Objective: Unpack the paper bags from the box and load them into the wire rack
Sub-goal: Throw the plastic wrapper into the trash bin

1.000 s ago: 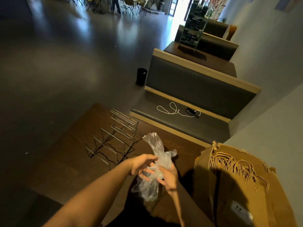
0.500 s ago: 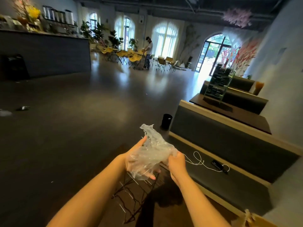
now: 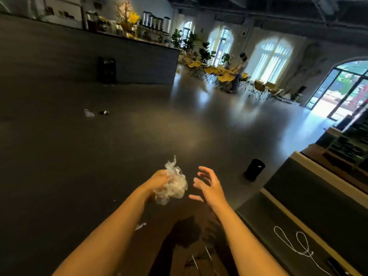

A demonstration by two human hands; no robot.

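one left hand (image 3: 159,179) grips one crumpled plastic wrap (image 3: 173,185). one right hand (image 3: 209,185) hangs just beside it, fingers spread, holding nothing. a few wires of one wire rack (image 3: 201,257) show at the table's (image 3: 179,253) bottom edge. one white cord (image 3: 294,244) lies on the bench (image 3: 318,216).

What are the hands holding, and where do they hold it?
The left hand grips a crumpled clear plastic wrap by its left side. The right hand holds nothing.

Single head view, tilted, facing forward across café floor (image 3: 99,166), forearms close below
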